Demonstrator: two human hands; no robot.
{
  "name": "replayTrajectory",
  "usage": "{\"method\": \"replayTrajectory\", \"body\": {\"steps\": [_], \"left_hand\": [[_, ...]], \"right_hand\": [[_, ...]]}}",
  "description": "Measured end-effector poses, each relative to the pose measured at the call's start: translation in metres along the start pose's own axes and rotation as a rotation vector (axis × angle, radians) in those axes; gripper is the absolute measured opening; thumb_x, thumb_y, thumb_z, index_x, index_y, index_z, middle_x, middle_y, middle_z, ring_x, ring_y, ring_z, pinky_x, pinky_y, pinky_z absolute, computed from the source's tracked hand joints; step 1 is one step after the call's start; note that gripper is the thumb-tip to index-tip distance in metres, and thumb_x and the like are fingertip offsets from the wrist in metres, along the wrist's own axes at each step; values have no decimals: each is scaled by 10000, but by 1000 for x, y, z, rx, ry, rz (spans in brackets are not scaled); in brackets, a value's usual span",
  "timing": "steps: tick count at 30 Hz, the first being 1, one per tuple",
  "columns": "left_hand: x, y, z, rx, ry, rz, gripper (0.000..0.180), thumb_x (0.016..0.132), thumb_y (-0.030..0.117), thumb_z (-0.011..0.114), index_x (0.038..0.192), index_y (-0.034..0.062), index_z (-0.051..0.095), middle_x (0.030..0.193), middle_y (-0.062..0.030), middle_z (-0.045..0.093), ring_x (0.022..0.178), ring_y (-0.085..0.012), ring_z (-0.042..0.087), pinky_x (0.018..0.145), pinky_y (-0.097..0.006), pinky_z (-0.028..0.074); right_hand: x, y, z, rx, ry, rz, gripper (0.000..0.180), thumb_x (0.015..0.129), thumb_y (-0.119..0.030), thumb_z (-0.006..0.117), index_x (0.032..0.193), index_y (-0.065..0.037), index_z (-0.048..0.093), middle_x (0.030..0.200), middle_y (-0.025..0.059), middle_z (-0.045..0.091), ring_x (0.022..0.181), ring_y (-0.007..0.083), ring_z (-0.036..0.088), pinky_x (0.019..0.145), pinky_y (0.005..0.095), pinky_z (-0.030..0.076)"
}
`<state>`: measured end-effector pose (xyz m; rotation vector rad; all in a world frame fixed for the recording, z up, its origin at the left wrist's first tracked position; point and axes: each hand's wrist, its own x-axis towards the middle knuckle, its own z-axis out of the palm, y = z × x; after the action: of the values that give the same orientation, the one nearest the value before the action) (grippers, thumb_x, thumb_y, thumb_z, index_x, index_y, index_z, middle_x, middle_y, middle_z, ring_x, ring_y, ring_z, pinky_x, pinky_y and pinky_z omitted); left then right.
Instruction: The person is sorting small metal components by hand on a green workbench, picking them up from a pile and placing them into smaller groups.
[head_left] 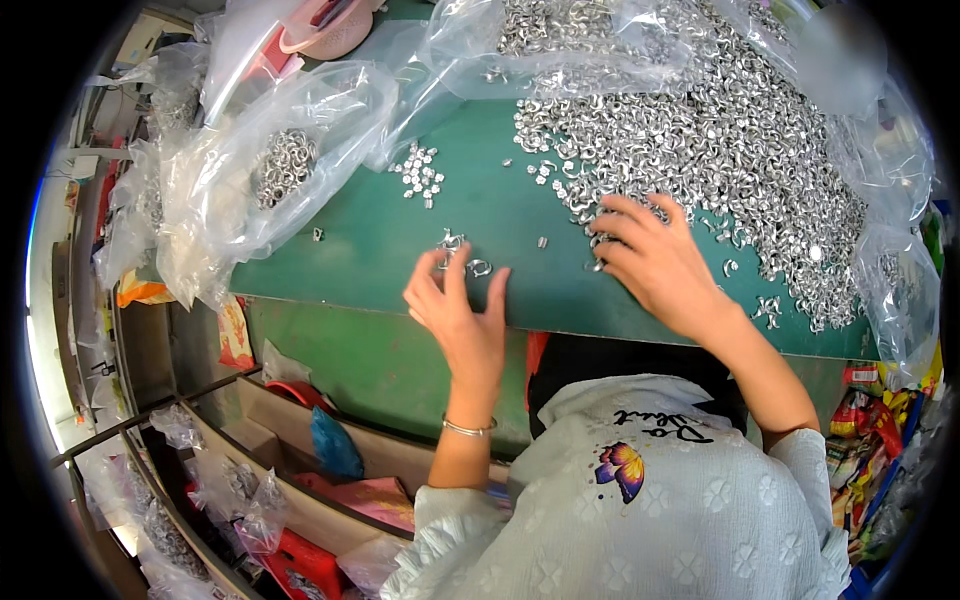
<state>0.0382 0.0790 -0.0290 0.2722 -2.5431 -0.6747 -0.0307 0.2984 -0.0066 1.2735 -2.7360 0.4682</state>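
A large heap of small, shiny, curved silver metal pieces [690, 140] spreads over the green tabletop [350, 245] at the far right. My right hand [665, 270] lies at the heap's near left edge, fingers spread and touching loose pieces. My left hand [462, 325] is at the table's front edge, thumb apart from the fingers. Its fingertips are at a few ring-like metal pieces [480, 268], partly hidden by the fingers. One small piece [542, 242] sits alone between my hands. Farther off is a loose cluster of small silver pieces [418, 172].
A clear plastic bag [340, 110] with silver rings [287, 165] rests at the left. More clear plastic [880, 150] borders the heap. A pink basket [335, 35] stands at the back left. Below the table is a divided wooden drawer [250, 425] holding bags. Colourful packets [870, 430] are at the right.
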Motion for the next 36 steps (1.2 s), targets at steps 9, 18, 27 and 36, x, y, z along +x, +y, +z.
{"method": "replayTrajectory", "body": {"steps": [9,18,27,36], "left_hand": [[9,11,4,-176,-35,116,467,747,108,788,1178,69,612,1146,-103,539,1021,-293,492,868,-410,370],[-3,49,28,-275,-339,273,224,801,109,719,1004,59,637,1000,-70,569,937,-259,533,815,-394,360],[-7,43,26,-339,-217,171,202,799,1,705,981,55,638,957,-75,614,880,-247,566,780,-353,395],[-12,56,21,-347,-275,290,271,788,34,726,1045,70,647,1011,-64,593,943,-247,550,804,-374,381]], "right_hand": [[-5,23,-17,34,306,218,125,782,-68,695,870,-68,607,984,34,580,1005,231,555,947,420,349],[-9,-2,-22,114,233,256,102,780,-84,706,860,-69,644,897,40,567,897,241,514,816,372,354],[-5,-14,1,-20,190,183,130,725,-95,728,793,-36,634,893,62,530,920,231,498,810,376,365],[-19,-3,-21,188,143,264,159,745,-83,733,888,-70,666,973,37,558,952,227,503,807,362,363]]}}
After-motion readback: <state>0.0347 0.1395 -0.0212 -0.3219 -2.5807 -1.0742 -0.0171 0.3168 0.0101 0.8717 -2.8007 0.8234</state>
